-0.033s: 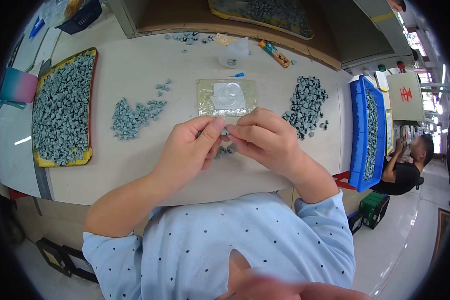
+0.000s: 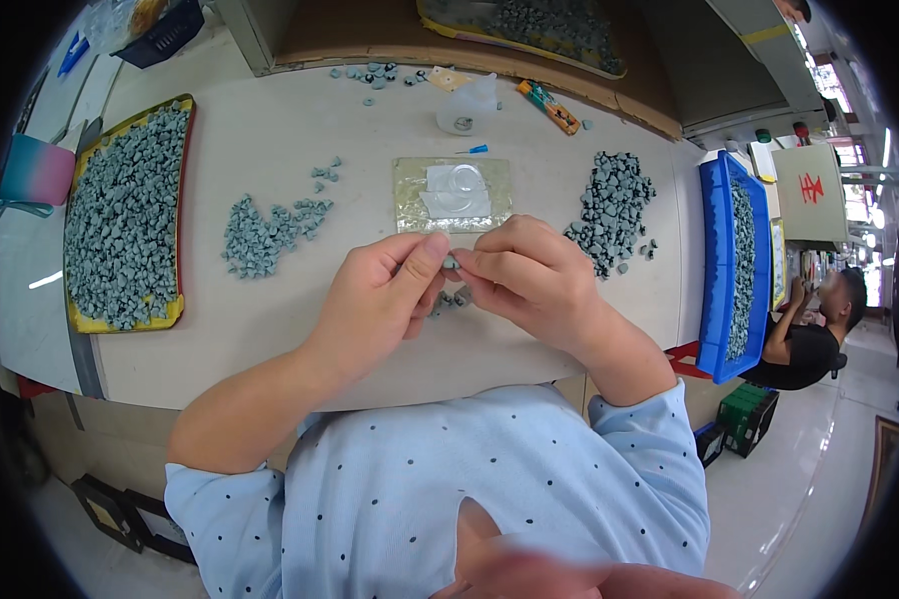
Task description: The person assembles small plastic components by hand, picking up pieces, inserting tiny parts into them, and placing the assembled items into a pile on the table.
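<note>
My left hand (image 2: 388,290) and my right hand (image 2: 531,275) meet over the near middle of the white table. Between their fingertips they pinch one small grey-green piece (image 2: 450,263), partly covered by the fingers. Several similar small pieces (image 2: 459,298) lie on the table just below the hands. Beyond the fingers is a pale greenish pad (image 2: 406,195) carrying white paper and a clear round disc (image 2: 463,178). Loose grey-green pieces form a pile (image 2: 255,240) to the left and a darker-marked pile (image 2: 609,205) to the right.
A yellow tray (image 2: 110,325) heaped with pieces stands left, a blue bin (image 2: 714,250) right. Behind the pad are a blue-hubbed needle (image 2: 477,150), a translucent cup (image 2: 469,100) and an orange-green tube (image 2: 549,107). A shelf (image 2: 370,40) borders the back. A person (image 2: 809,334) sits far right.
</note>
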The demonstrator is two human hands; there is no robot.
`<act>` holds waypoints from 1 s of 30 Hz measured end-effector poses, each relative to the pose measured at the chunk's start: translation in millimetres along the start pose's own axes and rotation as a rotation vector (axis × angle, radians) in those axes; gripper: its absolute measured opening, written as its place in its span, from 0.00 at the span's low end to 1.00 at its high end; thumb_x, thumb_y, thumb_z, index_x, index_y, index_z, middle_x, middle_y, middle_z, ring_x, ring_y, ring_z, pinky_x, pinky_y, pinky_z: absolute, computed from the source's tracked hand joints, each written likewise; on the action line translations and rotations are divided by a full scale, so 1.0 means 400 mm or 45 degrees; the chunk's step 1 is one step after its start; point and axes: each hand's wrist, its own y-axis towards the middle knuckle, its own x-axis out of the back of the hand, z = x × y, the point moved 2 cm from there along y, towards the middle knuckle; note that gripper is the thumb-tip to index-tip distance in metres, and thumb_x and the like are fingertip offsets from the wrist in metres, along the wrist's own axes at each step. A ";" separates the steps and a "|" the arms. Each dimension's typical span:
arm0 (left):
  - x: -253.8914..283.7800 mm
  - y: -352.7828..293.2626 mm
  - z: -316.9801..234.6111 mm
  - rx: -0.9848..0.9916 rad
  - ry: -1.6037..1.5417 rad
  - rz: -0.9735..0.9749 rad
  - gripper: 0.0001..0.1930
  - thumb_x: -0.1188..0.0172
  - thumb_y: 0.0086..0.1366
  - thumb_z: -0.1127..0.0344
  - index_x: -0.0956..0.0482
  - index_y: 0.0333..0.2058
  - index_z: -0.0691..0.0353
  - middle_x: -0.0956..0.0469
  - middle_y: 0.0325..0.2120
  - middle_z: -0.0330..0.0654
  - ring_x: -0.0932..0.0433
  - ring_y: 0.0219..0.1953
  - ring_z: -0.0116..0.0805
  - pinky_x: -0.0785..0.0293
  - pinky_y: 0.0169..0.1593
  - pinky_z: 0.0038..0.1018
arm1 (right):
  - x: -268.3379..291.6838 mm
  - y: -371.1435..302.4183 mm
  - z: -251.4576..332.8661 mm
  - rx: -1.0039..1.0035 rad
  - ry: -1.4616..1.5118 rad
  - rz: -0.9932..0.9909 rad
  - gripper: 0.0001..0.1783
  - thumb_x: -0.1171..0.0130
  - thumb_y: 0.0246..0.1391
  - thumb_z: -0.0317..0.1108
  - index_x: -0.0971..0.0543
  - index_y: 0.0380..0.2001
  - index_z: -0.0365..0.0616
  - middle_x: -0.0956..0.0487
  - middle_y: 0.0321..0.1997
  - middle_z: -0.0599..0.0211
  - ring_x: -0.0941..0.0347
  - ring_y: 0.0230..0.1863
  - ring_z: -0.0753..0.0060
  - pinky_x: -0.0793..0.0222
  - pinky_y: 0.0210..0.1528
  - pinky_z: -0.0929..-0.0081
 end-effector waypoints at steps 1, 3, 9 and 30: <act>0.000 0.000 0.002 -0.045 0.029 0.015 0.17 0.53 0.66 0.55 0.29 0.31 0.64 0.40 0.16 0.30 0.49 0.15 0.17 0.54 0.17 0.17 | 0.000 0.000 0.000 -0.008 0.002 -0.028 0.12 0.36 0.32 0.17 0.23 0.26 0.38 0.27 0.25 0.66 0.30 0.24 0.71 0.34 0.22 0.78; 0.000 0.002 0.003 -0.089 0.059 0.030 0.16 0.52 0.66 0.55 0.28 0.31 0.65 0.40 0.16 0.30 0.49 0.15 0.17 0.54 0.17 0.17 | -0.001 -0.002 -0.002 -0.017 0.003 -0.057 0.13 0.36 0.31 0.17 0.23 0.26 0.38 0.27 0.25 0.66 0.31 0.23 0.72 0.34 0.22 0.78; 0.005 0.008 0.004 -0.042 -0.045 -0.059 0.12 0.48 0.64 0.59 0.28 0.31 0.64 0.39 0.16 0.30 0.48 0.15 0.17 0.53 0.16 0.16 | -0.008 -0.007 -0.005 -0.099 -0.010 -0.118 0.13 0.35 0.30 0.18 0.23 0.26 0.37 0.26 0.25 0.65 0.30 0.23 0.71 0.34 0.21 0.78; 0.054 0.014 0.004 -0.005 -0.377 -0.012 0.13 0.52 0.66 0.65 0.30 0.42 0.68 0.34 0.27 0.36 0.46 0.19 0.16 0.50 0.19 0.14 | -0.014 0.016 -0.082 0.140 -0.658 -0.031 0.12 0.36 0.32 0.20 0.23 0.26 0.38 0.29 0.25 0.67 0.33 0.23 0.70 0.37 0.23 0.76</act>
